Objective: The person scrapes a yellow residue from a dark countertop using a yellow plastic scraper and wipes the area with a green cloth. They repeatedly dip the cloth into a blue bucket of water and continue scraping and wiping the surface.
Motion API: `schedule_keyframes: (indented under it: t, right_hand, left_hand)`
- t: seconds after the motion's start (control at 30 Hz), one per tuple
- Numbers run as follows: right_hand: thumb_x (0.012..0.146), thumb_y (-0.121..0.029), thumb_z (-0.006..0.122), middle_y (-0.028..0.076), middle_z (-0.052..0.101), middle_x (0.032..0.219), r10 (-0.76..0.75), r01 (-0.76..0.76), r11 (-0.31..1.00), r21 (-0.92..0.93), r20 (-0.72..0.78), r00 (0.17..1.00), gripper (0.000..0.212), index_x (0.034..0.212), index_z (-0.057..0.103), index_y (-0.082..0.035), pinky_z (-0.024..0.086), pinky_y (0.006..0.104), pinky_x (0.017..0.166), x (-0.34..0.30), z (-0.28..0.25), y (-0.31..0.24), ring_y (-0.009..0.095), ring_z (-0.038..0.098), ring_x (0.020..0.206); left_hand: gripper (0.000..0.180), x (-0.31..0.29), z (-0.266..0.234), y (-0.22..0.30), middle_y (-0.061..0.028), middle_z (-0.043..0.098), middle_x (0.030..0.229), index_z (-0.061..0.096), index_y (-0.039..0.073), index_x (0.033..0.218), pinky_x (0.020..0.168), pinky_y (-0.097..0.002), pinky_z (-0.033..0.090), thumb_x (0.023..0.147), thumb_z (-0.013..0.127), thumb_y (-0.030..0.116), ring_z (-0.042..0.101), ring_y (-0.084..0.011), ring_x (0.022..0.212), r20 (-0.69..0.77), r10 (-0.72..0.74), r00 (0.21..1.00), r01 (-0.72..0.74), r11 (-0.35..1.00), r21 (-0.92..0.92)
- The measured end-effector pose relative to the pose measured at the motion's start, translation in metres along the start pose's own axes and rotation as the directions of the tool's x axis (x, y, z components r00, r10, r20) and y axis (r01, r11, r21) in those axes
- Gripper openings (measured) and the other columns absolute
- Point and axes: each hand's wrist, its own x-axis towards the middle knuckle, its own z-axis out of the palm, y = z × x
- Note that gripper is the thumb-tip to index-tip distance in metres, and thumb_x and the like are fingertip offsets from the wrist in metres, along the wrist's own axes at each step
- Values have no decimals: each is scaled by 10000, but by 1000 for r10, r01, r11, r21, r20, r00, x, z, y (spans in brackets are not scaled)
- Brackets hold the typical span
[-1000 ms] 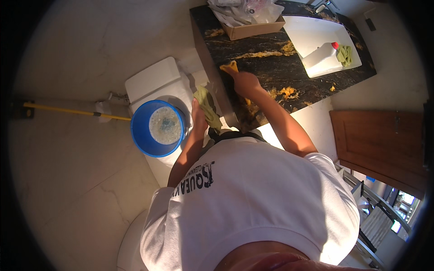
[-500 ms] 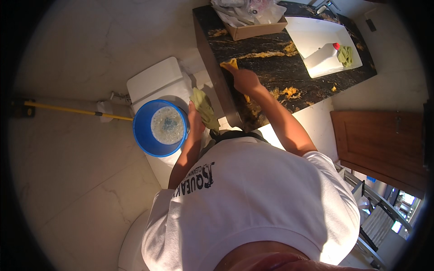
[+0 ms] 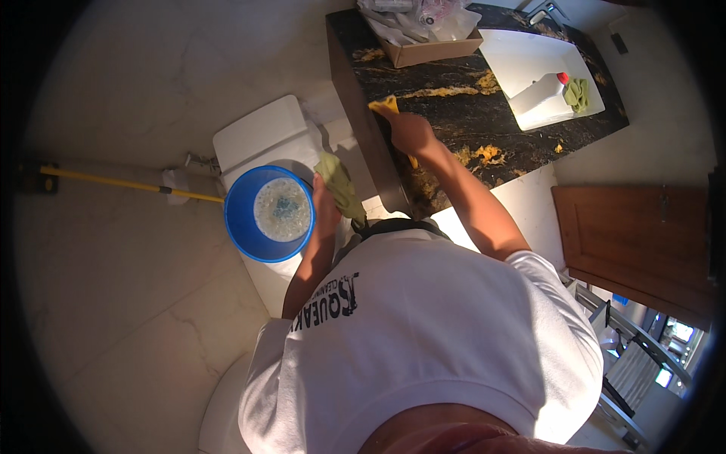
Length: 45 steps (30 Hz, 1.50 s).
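Note:
My left hand [image 3: 327,203] is closed round a green cloth [image 3: 340,185] that hangs down beside the bucket. Just left of that hand, a blue bucket [image 3: 246,216] holds sudsy, greyish liquid and rests above the white toilet [image 3: 261,132]. Over on the dark stone countertop [image 3: 446,125], my right hand [image 3: 412,135] presses near the left edge. A yellow cloth [image 3: 384,105] shows past its fingertips and also at its wrist side; most of the cloth is hidden under the hand.
On the counter's far side stands a cardboard box [image 3: 439,53] full of plastic bags. The white sink [image 3: 507,57] holds a white bottle [image 3: 533,92] with a red cap and another green cloth [image 3: 577,94]. A yellow pole [image 3: 113,179] leans at left; a stepladder [image 3: 643,344] stands at lower right.
The view has shifted very slightly. Both hands keep almost the same places, the left on the green cloth and the right on the yellow cloth.

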Motion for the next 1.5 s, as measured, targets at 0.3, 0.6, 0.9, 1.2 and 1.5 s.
schedule_keyframes:
  t: [0.3, 0.6, 0.9, 1.2, 1.5]
  right_hand:
    - [813, -62, 489, 176, 679, 779, 37, -38, 999, 31, 60, 998, 511, 1324, 466, -50, 526, 426, 653, -21, -6, -11, 326, 677, 756]
    - [823, -75, 500, 165, 688, 826, -168, 166, 986, -24, -169, 971, 541, 1361, 444, -64, 526, 428, 672, 12, 2, -5, 318, 679, 797]
    - [795, -27, 463, 215, 675, 877, 13, -21, 999, 44, 176, 984, 698, 1452, 350, -234, 524, 441, 711, -33, -16, -15, 343, 673, 799]
    - [834, -56, 465, 198, 681, 903, 144, -146, 989, -18, 303, 942, 700, 1477, 287, -268, 534, 423, 697, -71, -16, -25, 320, 680, 803]
    - [851, -88, 478, 197, 676, 891, 160, -169, 986, 7, 283, 946, 692, 1487, 254, -240, 536, 419, 687, -57, -10, -22, 323, 679, 799]
  left_hand:
    - [531, -2, -10, -3, -132, 600, 1143, 486, 51, 1294, 826, -407, 514, 1012, 302, 461, 622, -273, 955, -11, 21, 1000, -21, 1000, -17]
    - [521, -5, -4, -1, -131, 611, 1111, 504, 49, 1271, 821, -412, 510, 1014, 297, 452, 618, -271, 943, -113, 32, 993, -27, 999, 45]
    - [462, -10, -3, -1, -134, 613, 1030, 490, 44, 1244, 745, -382, 525, 1030, 269, 388, 624, -250, 851, -34, -8, 999, 9, 1000, 24]
    - [416, -1, 11, -14, -126, 600, 1063, 458, 63, 1253, 770, -364, 528, 1032, 289, 372, 628, -233, 895, -91, -25, 996, 29, 999, 45]
    - [425, -3, 17, -14, -125, 589, 1096, 443, 65, 1276, 796, -363, 520, 1031, 292, 378, 620, -232, 915, -108, -35, 994, 43, 996, 78]
